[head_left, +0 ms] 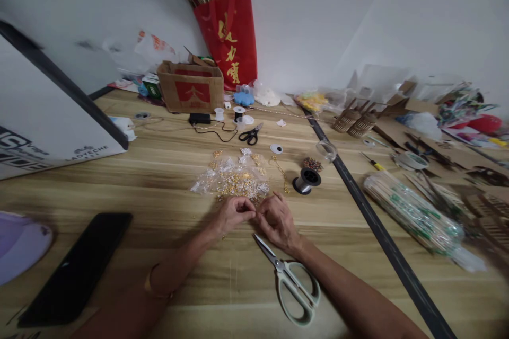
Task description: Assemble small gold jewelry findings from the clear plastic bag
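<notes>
My left hand (236,213) and my right hand (277,221) meet low over the wooden table, fingertips pinched close together. Whatever sits between the fingertips is too small to make out. Just beyond them lies a heap of gold and silver beads (237,183), partly on clear plastic bags (210,176). Scissors with pale handles (296,286) rest under my right wrist, blades pointing toward my hands. A spool of clear line (306,181) stands to the right of the heap, beside a small pile of brown beads (312,163) and a gold chain (281,174).
Black scissors (250,135) and a cable with a black adapter (200,118) lie farther back. A cardboard box (191,87) and a red bag (234,42) stand by the wall. A black phone (77,267) is at left, packed sticks (413,212) at right.
</notes>
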Motion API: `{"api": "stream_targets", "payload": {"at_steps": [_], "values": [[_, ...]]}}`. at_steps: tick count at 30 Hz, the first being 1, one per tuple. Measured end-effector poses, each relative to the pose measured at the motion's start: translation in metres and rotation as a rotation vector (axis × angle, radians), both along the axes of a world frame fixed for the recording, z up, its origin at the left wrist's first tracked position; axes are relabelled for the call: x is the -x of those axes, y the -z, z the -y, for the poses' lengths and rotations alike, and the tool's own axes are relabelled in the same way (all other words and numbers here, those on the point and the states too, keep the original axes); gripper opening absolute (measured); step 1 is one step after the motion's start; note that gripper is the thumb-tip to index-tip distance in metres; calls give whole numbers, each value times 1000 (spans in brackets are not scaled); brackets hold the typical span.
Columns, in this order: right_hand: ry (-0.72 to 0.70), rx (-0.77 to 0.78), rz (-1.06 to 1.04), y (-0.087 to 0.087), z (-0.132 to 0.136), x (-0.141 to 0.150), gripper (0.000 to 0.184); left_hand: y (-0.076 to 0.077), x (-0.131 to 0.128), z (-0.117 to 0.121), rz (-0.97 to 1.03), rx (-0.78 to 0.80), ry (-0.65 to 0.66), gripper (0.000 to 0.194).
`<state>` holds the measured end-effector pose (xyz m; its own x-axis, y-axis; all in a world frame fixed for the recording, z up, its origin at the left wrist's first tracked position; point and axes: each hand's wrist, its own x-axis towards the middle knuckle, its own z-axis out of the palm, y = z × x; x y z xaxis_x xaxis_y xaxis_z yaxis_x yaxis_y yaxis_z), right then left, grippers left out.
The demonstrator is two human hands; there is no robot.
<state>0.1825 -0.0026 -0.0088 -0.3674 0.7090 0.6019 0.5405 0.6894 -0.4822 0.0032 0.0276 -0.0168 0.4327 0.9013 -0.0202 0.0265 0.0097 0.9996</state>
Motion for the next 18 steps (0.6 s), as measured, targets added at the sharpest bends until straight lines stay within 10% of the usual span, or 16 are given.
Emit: {"api": "stream_targets", "payload": {"at_steps": [18], "values": [[13,-12,7,-1,1,0,6,-2,0,-1,23,-5,-12,14]]}}
